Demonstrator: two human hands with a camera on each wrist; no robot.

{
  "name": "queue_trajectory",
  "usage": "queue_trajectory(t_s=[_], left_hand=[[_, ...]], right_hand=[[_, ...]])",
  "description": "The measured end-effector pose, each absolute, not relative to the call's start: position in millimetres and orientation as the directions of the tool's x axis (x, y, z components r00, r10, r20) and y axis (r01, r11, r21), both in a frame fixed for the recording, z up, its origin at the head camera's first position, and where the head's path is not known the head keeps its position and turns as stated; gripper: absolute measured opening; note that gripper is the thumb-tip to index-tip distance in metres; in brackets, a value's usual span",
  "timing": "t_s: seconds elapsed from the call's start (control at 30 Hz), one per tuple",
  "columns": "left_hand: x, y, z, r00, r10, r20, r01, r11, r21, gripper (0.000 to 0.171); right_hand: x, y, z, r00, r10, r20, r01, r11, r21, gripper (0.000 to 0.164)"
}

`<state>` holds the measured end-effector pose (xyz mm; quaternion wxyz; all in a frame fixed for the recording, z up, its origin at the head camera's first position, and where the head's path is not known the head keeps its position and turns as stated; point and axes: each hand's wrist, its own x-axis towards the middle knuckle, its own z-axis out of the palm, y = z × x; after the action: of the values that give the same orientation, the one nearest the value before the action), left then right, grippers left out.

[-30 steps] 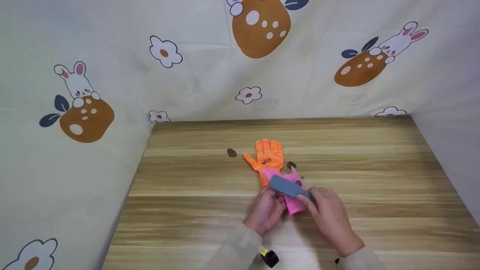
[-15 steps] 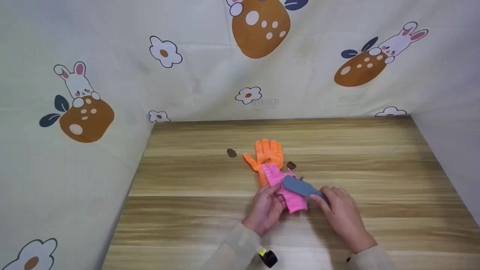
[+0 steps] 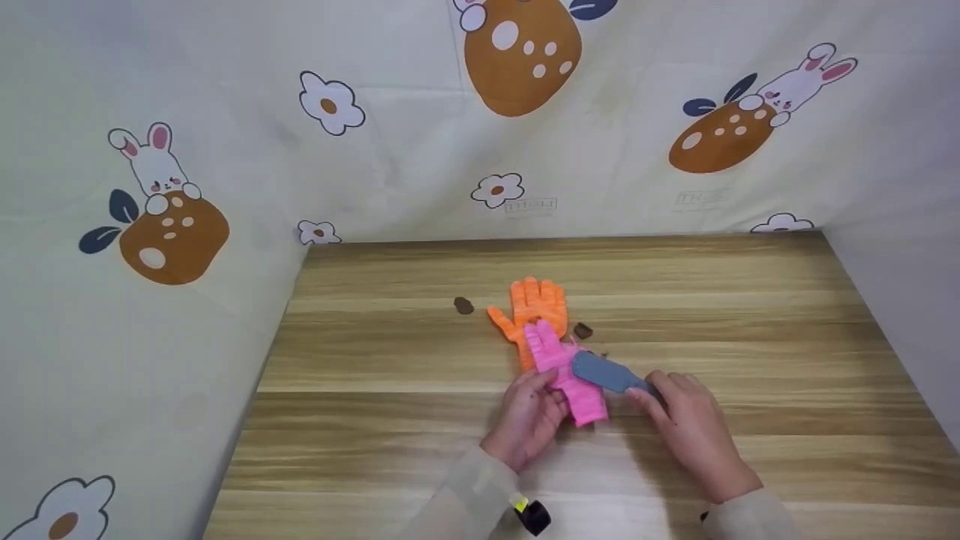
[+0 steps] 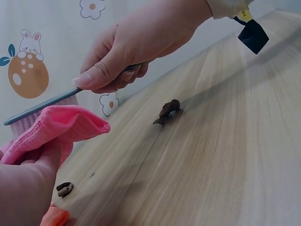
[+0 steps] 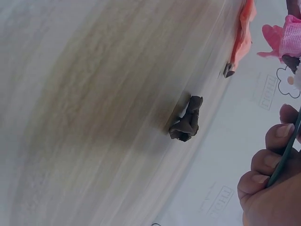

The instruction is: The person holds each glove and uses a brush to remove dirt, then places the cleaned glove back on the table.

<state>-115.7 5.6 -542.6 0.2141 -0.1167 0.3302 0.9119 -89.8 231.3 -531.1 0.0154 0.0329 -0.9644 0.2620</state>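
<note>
My left hand (image 3: 527,420) grips a pink knitted glove (image 3: 585,401) by its side, holding it raised off the table. In my right hand (image 3: 694,431) is the handle of a brush with a grey-blue back (image 3: 602,373); its pale bristles (image 4: 21,126) touch the glove in the left wrist view. A dark brown bit (image 5: 291,62) shows against the pink glove in the right wrist view. Beneath and beyond lies an orange glove (image 3: 538,307), palm area partly covered by the pink one in the head view.
Brown crumpled lumps lie on the wooden table (image 3: 360,420): one flat piece (image 3: 463,305) left of the orange glove, another piece (image 3: 583,331) right of it. A larger lump (image 4: 167,110) sits near the brush. Patterned cloth (image 3: 405,150) walls off the back and sides.
The brush and my right hand have shifted right across the pink glove, uncovering more of its palm and fingers. My left hand has stayed almost in place.
</note>
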Motion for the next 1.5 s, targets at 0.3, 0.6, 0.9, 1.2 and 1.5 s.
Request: queue_trajectory(t_s=[0.3,0.6,0.9,1.2,1.5], left_hand=[[-118.0,6.0,-542.9,-0.870,0.290,-0.398,-0.479,-0.692,0.541,0.021],[-117.4,-0.7,-545.0,-0.876,0.290,-0.386,-0.471,-0.685,0.556,0.030],[-118.5,-5.6,-545.6,-0.874,0.275,-0.400,-0.468,-0.699,0.541,0.042],[-120.3,-5.5,-547.4,-0.876,0.256,-0.409,-0.463,-0.685,0.563,0.035],[-118.1,-5.9,-549.8,-0.873,0.261,-0.413,-0.471,-0.671,0.573,0.034]], right_hand=[[-88.3,235.1,-531.7,-0.993,-0.072,0.097,-0.110,0.872,-0.477,0.029],[-89.6,240.6,-532.4,-0.997,-0.058,0.041,-0.071,0.868,-0.491,0.037],[-89.2,251.9,-536.7,-0.999,-0.027,0.034,-0.040,0.868,-0.495,0.038],[-86.2,257.3,-533.7,-1.000,0.014,0.025,0.000,0.866,-0.500,0.040],[-85.1,252.6,-534.4,-0.999,0.017,0.033,-0.002,0.866,-0.500,0.039]])
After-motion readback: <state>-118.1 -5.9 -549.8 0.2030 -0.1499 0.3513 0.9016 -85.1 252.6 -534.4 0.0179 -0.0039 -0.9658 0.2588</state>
